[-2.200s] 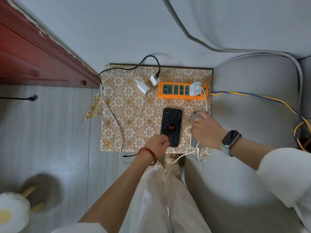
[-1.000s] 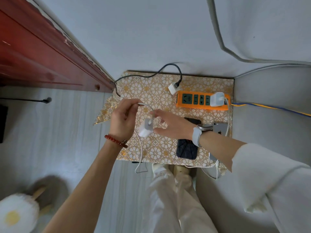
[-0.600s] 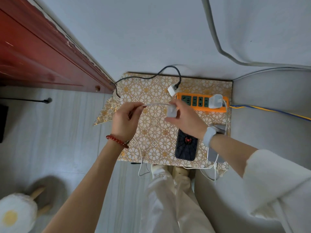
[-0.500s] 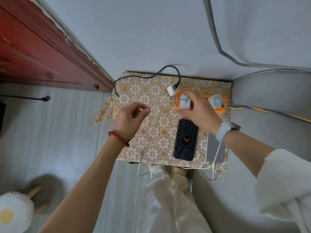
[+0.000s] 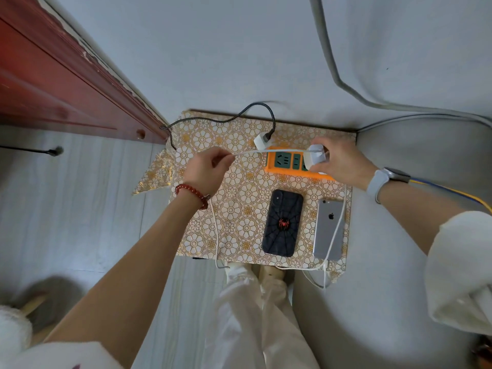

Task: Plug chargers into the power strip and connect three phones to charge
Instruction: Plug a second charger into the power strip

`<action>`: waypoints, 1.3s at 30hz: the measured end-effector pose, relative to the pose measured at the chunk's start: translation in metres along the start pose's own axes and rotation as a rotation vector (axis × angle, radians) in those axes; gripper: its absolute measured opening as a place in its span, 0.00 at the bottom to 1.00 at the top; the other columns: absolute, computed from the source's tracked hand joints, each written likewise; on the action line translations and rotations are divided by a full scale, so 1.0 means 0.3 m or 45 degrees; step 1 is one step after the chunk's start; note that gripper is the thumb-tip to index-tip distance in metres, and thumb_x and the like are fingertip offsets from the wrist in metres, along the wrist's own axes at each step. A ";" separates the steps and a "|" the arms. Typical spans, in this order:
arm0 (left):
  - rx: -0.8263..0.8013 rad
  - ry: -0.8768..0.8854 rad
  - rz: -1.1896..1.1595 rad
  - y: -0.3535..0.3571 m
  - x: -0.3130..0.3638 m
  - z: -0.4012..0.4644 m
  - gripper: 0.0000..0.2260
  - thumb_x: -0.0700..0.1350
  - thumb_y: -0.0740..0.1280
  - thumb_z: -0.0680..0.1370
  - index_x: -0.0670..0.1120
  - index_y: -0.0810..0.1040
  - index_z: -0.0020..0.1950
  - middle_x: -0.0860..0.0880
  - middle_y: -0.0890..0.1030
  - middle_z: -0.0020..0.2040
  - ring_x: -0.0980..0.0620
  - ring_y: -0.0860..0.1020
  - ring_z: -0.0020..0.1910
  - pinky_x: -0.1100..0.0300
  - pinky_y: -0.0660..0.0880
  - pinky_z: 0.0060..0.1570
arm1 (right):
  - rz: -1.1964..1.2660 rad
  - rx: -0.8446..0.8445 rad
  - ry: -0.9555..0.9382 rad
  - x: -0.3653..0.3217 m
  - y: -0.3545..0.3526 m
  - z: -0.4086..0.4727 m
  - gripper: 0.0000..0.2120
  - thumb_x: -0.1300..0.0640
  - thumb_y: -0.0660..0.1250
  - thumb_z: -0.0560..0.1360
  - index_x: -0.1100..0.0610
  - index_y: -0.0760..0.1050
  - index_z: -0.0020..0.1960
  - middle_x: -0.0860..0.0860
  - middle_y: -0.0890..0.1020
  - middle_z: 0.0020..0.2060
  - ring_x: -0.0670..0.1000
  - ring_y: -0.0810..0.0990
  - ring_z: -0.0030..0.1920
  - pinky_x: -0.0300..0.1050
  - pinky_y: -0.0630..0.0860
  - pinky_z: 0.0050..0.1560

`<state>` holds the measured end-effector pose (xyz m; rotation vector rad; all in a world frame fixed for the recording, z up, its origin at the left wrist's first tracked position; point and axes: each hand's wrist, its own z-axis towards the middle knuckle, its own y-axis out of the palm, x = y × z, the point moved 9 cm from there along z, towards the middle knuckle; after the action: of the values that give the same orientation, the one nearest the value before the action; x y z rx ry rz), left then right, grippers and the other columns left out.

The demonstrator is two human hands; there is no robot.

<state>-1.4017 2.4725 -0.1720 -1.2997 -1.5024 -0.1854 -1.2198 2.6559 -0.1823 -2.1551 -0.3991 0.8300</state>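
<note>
An orange power strip (image 5: 286,166) lies at the back of a gold floral mat (image 5: 239,209). My right hand (image 5: 340,162) grips a white charger (image 5: 314,158) over the strip's right part. Its white cable (image 5: 266,151) runs taut leftward to my left hand (image 5: 207,169), which pinches it. Another white charger (image 5: 262,141) with a black cable lies just behind the strip's left end. A black phone with a spider case (image 5: 282,222) and a silver phone (image 5: 328,227) lie face down in front of the strip. A white cable runs along the silver phone.
A red wooden door frame (image 5: 66,83) runs along the left. Grey upholstery (image 5: 399,262) rises on the right, with yellow and blue wires (image 5: 452,191) across it. My white trouser legs (image 5: 261,315) are below the mat. A fluffy slipper (image 5: 13,334) sits at bottom left.
My right hand took the white charger from the mat's left side and carried it right, over the power strip. My left hand kept hold of its cable, which is now stretched.
</note>
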 end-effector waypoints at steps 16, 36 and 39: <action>0.165 0.071 0.027 0.039 0.006 0.018 0.06 0.45 0.64 0.76 0.44 0.79 0.45 0.50 0.78 0.36 0.54 0.74 0.34 0.67 0.70 0.33 | -0.157 0.183 0.045 0.032 -0.003 -0.019 0.27 0.49 0.75 0.62 0.54 0.73 0.58 0.54 0.80 0.56 0.57 0.75 0.58 0.55 0.65 0.60; -0.006 -0.070 -0.050 0.095 -0.125 -0.113 0.05 0.45 0.66 0.74 0.46 0.79 0.47 0.52 0.79 0.40 0.53 0.78 0.43 0.63 0.75 0.43 | -0.298 0.205 0.166 -0.001 0.036 -0.040 0.23 0.50 0.70 0.69 0.52 0.69 0.62 0.53 0.78 0.58 0.55 0.70 0.63 0.56 0.61 0.60; -0.087 -0.166 -0.049 0.131 -0.190 -0.190 0.03 0.44 0.67 0.74 0.47 0.78 0.46 0.52 0.79 0.40 0.52 0.78 0.44 0.59 0.75 0.47 | -0.279 0.207 0.138 -0.028 0.059 -0.108 0.24 0.56 0.65 0.73 0.56 0.64 0.67 0.55 0.73 0.65 0.54 0.62 0.70 0.60 0.58 0.67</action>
<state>-1.3476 2.4136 -0.2128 -1.3598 -1.6443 -0.1810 -1.2040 2.6219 -0.1764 -1.9552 -0.4848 0.5989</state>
